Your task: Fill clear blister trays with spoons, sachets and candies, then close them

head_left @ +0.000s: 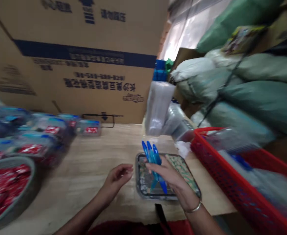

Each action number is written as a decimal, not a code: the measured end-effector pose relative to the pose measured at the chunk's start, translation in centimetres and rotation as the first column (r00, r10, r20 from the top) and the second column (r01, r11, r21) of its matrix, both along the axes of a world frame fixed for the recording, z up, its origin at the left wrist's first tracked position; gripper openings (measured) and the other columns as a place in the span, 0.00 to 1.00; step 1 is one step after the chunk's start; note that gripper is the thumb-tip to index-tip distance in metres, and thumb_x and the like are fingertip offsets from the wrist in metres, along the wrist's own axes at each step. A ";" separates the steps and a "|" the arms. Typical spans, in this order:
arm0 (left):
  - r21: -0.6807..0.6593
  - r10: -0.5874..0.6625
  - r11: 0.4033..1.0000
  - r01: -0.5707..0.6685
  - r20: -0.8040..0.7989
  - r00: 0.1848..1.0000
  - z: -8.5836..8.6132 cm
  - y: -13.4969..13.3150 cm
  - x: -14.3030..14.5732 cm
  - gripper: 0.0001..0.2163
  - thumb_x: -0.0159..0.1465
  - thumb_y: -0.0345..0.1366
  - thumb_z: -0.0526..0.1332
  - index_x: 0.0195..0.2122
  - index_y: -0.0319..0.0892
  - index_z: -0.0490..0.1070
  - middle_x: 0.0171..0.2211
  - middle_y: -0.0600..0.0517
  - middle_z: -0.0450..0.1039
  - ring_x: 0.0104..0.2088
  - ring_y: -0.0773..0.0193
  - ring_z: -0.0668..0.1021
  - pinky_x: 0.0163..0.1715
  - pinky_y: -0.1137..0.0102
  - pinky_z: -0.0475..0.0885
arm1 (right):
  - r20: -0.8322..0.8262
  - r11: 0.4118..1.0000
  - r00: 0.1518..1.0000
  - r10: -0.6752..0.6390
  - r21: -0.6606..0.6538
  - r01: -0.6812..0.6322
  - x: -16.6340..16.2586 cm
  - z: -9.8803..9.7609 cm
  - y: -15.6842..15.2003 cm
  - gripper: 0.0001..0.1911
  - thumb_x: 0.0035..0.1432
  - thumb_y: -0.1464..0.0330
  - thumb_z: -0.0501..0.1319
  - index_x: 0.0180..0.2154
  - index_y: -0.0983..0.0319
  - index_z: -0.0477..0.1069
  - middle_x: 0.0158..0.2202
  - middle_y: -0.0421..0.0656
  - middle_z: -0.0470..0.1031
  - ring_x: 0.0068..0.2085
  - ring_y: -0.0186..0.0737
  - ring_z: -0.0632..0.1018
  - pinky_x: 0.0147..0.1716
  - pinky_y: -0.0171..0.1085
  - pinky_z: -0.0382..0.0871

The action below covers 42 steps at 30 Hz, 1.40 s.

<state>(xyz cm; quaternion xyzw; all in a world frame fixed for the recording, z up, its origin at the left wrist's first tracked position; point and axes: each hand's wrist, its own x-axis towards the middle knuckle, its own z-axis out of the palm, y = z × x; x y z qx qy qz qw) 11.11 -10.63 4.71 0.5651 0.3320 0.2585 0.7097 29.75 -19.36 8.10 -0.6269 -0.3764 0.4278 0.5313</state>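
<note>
My right hand is closed around several slim blue plastic pieces, pointed at their ends; their exact kind is unclear. It is over a clear plastic box with a dark rim. Pale green and white patterned contents fill the box's right side, while its left part holds small things too blurred to name. Left of the box, my left hand is above the table, its fingers loosely curled and apart from the thumb, with nothing visible in them.
At left, a grey tub of red wrapped pieces stands before several filled clear boxes. A large carton backs the wooden table. Stacked clear containers stand behind; a red basket is right, below piled sacks.
</note>
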 end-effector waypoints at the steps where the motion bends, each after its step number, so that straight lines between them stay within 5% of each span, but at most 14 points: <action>1: -0.007 0.049 0.999 -0.049 0.041 0.998 0.3 0.1 0.0 0.18 0.47 0.45 0.70 0.37 0.42 0.76 0.37 0.49 0.77 0.39 0.59 0.75 0.40 0.68 0.69 | -0.032 0.994 0.994 0.108 -0.002 -0.108 -1.9 -0.8 1.1 0.15 0.42 0.59 0.65 0.30 0.63 0.73 0.21 0.37 0.71 0.24 0.34 0.69 0.26 0.33 0.62; 6: -0.209 0.127 0.974 -0.084 0.198 0.972 -0.4 1.5 -1.2 0.15 0.49 0.45 0.69 0.28 0.37 0.75 0.22 0.53 0.73 0.20 0.68 0.71 0.24 0.72 0.66 | -0.082 0.922 0.919 0.385 -0.003 -0.386 -7.5 -3.1 4.4 0.11 0.45 0.61 0.62 0.22 0.62 0.70 0.19 0.37 0.68 0.23 0.32 0.67 0.25 0.32 0.61; 11: -0.370 0.416 0.864 -0.341 0.144 0.898 -1.9 4.0 -4.6 0.19 0.44 0.44 0.72 0.32 0.37 0.75 0.27 0.50 0.76 0.26 0.67 0.74 0.25 0.76 0.65 | 0.037 0.955 0.960 0.277 -0.124 -0.270 -7.2 -3.9 4.7 0.14 0.46 0.58 0.61 0.22 0.63 0.75 0.17 0.37 0.66 0.21 0.31 0.65 0.21 0.32 0.57; 14: -0.121 0.381 0.917 -0.381 -0.019 0.924 -2.3 4.7 -6.4 0.17 0.51 0.45 0.67 0.37 0.38 0.75 0.26 0.51 0.74 0.25 0.67 0.73 0.22 0.76 0.62 | 0.066 0.965 0.973 0.223 -0.156 -0.211 -5.7 -4.4 3.8 0.16 0.46 0.57 0.63 0.19 0.63 0.73 0.16 0.37 0.64 0.19 0.31 0.64 0.20 0.32 0.55; 16: 0.259 0.193 0.956 -0.138 -0.199 0.961 -2.7 4.5 -6.5 0.13 0.56 0.42 0.63 0.37 0.39 0.75 0.27 0.50 0.73 0.27 0.65 0.73 0.26 0.73 0.64 | 0.024 0.977 0.990 0.139 -0.167 -0.133 -4.7 -4.5 3.1 0.18 0.45 0.55 0.64 0.20 0.64 0.74 0.15 0.37 0.63 0.19 0.30 0.62 0.19 0.31 0.54; 17: 0.440 0.094 0.896 0.062 -0.324 0.941 -3.0 4.2 -6.2 0.10 0.57 0.38 0.62 0.36 0.39 0.75 0.28 0.50 0.73 0.29 0.63 0.73 0.29 0.71 0.66 | -0.002 0.983 0.997 0.071 -0.170 -0.071 -4.3 -4.4 2.7 0.18 0.44 0.54 0.65 0.22 0.64 0.74 0.15 0.37 0.64 0.18 0.29 0.62 0.18 0.31 0.53; 20: 0.636 -0.019 0.483 0.602 -0.679 0.734 -4.2 3.3 -4.1 0.06 0.60 0.31 0.59 0.35 0.40 0.75 0.33 0.46 0.74 0.37 0.57 0.74 0.38 0.66 0.68 | -0.063 0.982 0.991 -0.117 -0.157 0.106 -3.0 -3.9 1.7 0.21 0.39 0.53 0.69 0.26 0.64 0.75 0.18 0.38 0.68 0.19 0.29 0.63 0.18 0.31 0.55; 22: 0.597 0.011 0.268 0.756 -0.787 0.617 -5.1 3.0 -2.5 0.06 0.61 0.29 0.57 0.35 0.38 0.74 0.35 0.44 0.73 0.39 0.55 0.74 0.40 0.64 0.68 | -0.074 0.974 0.981 -0.181 -0.153 0.168 -2.3 -3.5 1.0 0.22 0.36 0.53 0.70 0.26 0.64 0.75 0.20 0.39 0.70 0.20 0.30 0.64 0.19 0.31 0.56; 24: 0.584 0.026 0.162 0.795 -0.808 0.588 -5.7 3.2 -1.2 0.07 0.62 0.28 0.56 0.36 0.38 0.73 0.37 0.43 0.73 0.40 0.54 0.74 0.40 0.63 0.68 | -0.072 0.970 0.979 -0.193 -0.161 0.179 -1.9 -3.4 0.3 0.23 0.36 0.53 0.70 0.27 0.65 0.75 0.20 0.39 0.70 0.20 0.30 0.64 0.19 0.31 0.56; 27: 0.601 -0.013 0.147 0.786 -0.793 0.609 -6.2 3.8 -0.6 0.09 0.62 0.27 0.55 0.41 0.38 0.72 0.39 0.43 0.72 0.41 0.54 0.73 0.41 0.63 0.68 | -0.071 0.972 0.984 -0.161 -0.183 0.145 -1.7 -3.9 -0.4 0.23 0.38 0.52 0.69 0.29 0.65 0.76 0.20 0.39 0.70 0.20 0.30 0.64 0.19 0.31 0.56; 31: 0.644 -0.132 0.240 0.727 -0.720 0.681 -7.0 4.2 -1.4 0.13 0.65 0.27 0.51 0.47 0.41 0.70 0.40 0.47 0.71 0.42 0.59 0.72 0.43 0.67 0.67 | -0.069 0.981 0.995 -0.065 -0.189 0.051 -2.1 -5.5 0.1 0.20 0.42 0.53 0.68 0.25 0.65 0.74 0.19 0.38 0.69 0.20 0.30 0.64 0.20 0.31 0.56; 34: 0.701 -0.101 0.287 0.653 -0.656 0.748 -7.6 4.0 -1.8 0.14 0.66 0.29 0.49 0.50 0.43 0.69 0.41 0.47 0.70 0.42 0.59 0.71 0.44 0.67 0.66 | -0.062 0.981 0.998 0.010 -0.191 -0.022 -2.6 -6.2 1.3 0.20 0.43 0.52 0.66 0.23 0.64 0.72 0.18 0.37 0.67 0.20 0.30 0.64 0.19 0.31 0.54; 39: 0.692 0.025 0.171 0.701 -0.715 0.699 -7.8 3.9 -0.8 0.16 0.66 0.31 0.51 0.54 0.44 0.64 0.45 0.45 0.68 0.45 0.54 0.69 0.44 0.61 0.65 | -0.073 0.981 0.997 -0.020 -0.194 0.006 -2.5 -5.5 2.9 0.22 0.40 0.50 0.67 0.23 0.63 0.71 0.19 0.37 0.67 0.19 0.29 0.62 0.19 0.31 0.53; 42: 0.652 0.039 0.162 0.740 -0.754 0.656 -8.2 3.8 -0.4 0.15 0.66 0.33 0.50 0.54 0.41 0.65 0.47 0.42 0.68 0.46 0.51 0.68 0.44 0.58 0.66 | -0.077 0.980 0.996 -0.051 -0.198 0.035 -1.8 -4.9 3.0 0.22 0.39 0.50 0.66 0.22 0.64 0.70 0.19 0.38 0.67 0.19 0.29 0.62 0.19 0.32 0.52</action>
